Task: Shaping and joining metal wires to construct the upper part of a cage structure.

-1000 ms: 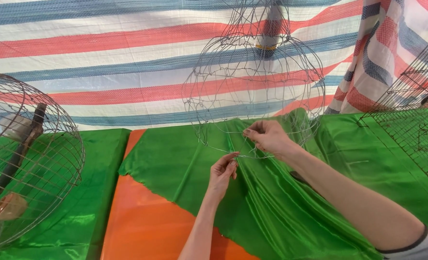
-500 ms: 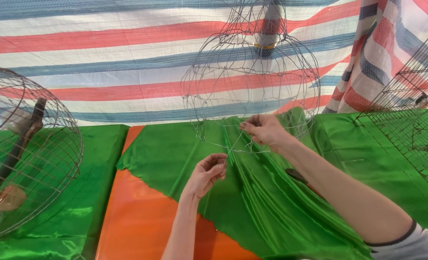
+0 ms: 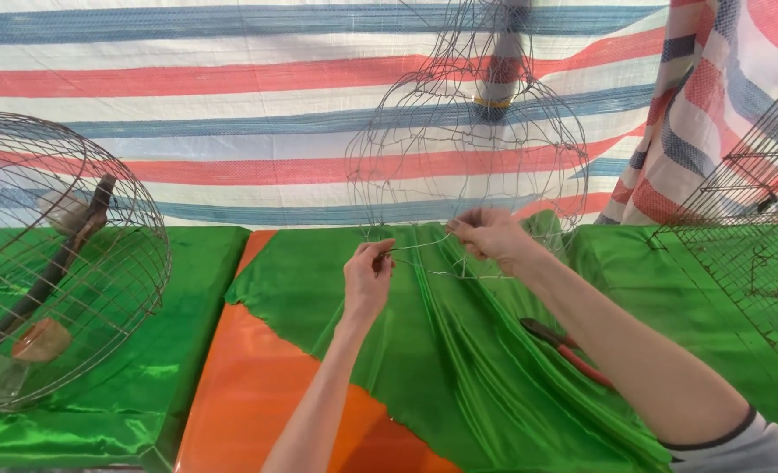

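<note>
Two bare hands work at the lower rim of a thin wire frame (image 3: 468,149), a rounded open cage of bent wire that stands on the green satin cloth (image 3: 336,289) in front of a striped tarpaulin (image 3: 231,105). Nothing can be seen inside this frame. The left hand (image 3: 367,278) has its fingertips pinched together on a strand of wire at the frame's bottom edge. The right hand (image 3: 491,238) is closed in a pinch on the same low wire, just across from the left, the two near each other but apart. A pair of red-handled pliers (image 3: 564,350) lies on the green cloth beside the right forearm. An orange cloth (image 3: 257,394) shows under the green one. At far left sits a round wire cage (image 3: 100,263), tilted on its side; inside it are a dark stick-like perch and a small pale cup. At far right stands a square wire-mesh cage (image 3: 748,263); what it holds cannot be made out.
</note>
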